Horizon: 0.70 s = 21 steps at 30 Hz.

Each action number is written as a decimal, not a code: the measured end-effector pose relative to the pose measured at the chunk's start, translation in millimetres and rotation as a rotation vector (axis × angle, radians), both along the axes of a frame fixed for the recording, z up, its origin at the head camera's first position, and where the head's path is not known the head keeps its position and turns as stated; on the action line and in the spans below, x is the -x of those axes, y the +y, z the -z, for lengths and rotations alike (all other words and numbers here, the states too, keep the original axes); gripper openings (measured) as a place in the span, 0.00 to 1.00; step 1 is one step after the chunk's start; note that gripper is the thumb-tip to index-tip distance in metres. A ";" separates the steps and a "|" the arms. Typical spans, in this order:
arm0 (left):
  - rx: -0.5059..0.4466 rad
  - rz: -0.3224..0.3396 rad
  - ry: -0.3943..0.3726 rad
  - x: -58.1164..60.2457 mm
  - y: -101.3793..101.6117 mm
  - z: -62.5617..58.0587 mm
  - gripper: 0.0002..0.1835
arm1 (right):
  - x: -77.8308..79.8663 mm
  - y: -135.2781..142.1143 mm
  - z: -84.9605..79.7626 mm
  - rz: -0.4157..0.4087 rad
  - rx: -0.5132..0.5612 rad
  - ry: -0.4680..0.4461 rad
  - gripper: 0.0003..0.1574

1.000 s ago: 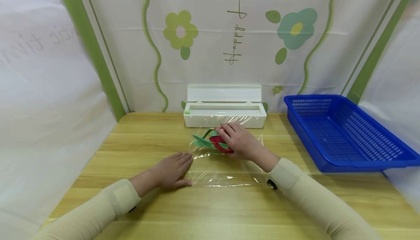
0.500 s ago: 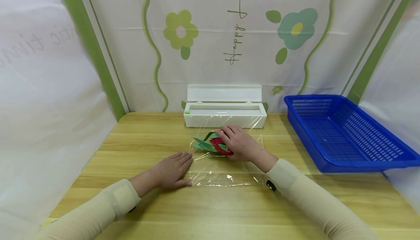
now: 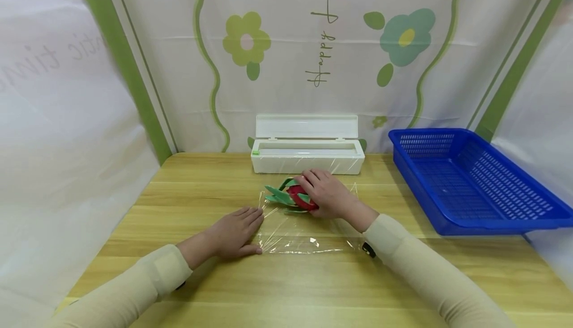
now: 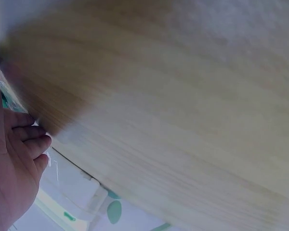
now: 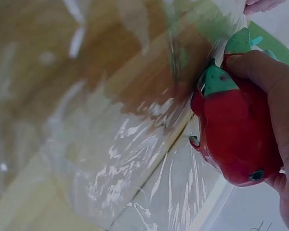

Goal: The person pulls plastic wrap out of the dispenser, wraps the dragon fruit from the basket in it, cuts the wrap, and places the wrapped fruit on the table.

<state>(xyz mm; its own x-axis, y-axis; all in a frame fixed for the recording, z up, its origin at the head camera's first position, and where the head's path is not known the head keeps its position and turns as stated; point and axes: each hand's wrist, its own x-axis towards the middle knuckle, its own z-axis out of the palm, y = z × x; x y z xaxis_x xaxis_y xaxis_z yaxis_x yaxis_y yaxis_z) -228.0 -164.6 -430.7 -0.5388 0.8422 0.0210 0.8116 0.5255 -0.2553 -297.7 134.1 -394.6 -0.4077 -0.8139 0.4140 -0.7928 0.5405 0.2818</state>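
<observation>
Across the far side, a white printed cloth, lightly creased, with wavy green lines, a yellow-green flower to the left, a teal flower to the right and sideways lettering between. More pale cloth along left and right, with broad green stripes toward the far corners. Below, a wood-grained tabletop, yellowish, grain running left to right. At far right, a blue basket with perforated walls, reaching past the tabletop's right edge. From near left and near right, cream sleeves. In the middle, clear film spread over the tabletop, wrinkled and glinting, stretching back to a white box. Box at the far middle, just before the cloth, lid raised. Of the two hands: at the film's left edge, the left hand, flat, palm down, fingers straight, holding nothing; over the film's far half, the right hand, curled around a red fruit. Fruit in the middle of the scene, near side of the box, green leafy tips to the left. At the box's left end, a small green tab.
</observation>
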 end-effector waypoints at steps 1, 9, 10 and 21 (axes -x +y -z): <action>0.003 0.001 0.000 0.1 0.1 -0.1 0.43 | 0.0 -0.1 -0.6 0.002 -0.008 -0.003 0.56; 0.011 0.007 0.005 2.2 0.3 0.8 0.43 | -1.9 -1.7 -4.6 0.017 -0.053 -0.011 0.58; 0.010 0.009 0.006 2.6 0.5 1.0 0.43 | -2.3 -1.7 -5.0 0.022 -0.061 -0.009 0.59; 0.015 -0.001 0.009 3.7 1.5 0.2 0.43 | -5.2 -3.4 -7.4 0.074 -0.124 -0.030 0.64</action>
<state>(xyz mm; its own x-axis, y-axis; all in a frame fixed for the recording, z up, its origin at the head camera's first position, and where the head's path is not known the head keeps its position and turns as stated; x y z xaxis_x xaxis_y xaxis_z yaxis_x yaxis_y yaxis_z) -231.7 -163.1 -430.9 -0.5393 0.8420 0.0132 0.8087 0.5222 -0.2709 -292.5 130.7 -387.2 -0.4790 -0.8253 0.2991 -0.7613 0.5602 0.3265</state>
